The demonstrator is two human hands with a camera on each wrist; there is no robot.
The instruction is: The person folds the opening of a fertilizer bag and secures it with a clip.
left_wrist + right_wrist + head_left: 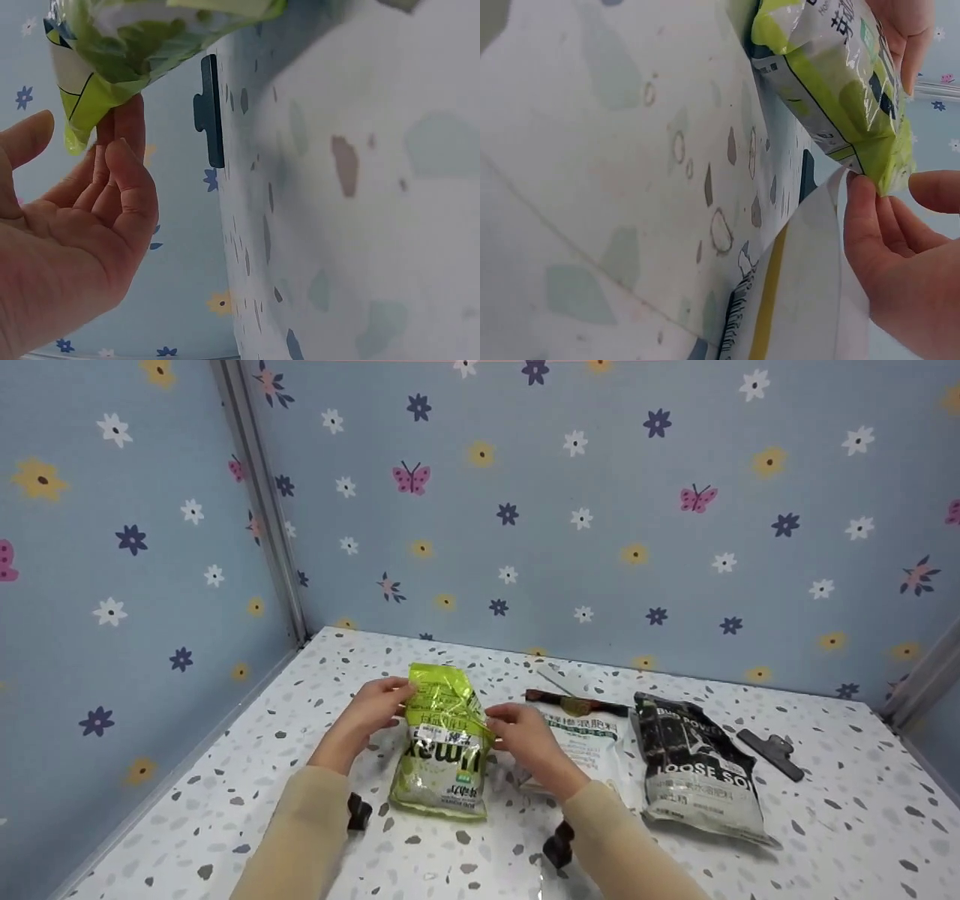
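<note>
Left hand, thumb spread from fingers, touches the green bag. Whether right hand pinches its edge, I cannot tell.

Head cam: we look forward and down, wide, over the speckled tabletop to the flowered wall; on both wrist cams we're close in, low, rolled sideways; all three views share the green Umax bag

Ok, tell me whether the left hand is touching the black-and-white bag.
No, the left hand touches the green bag instead.
</note>
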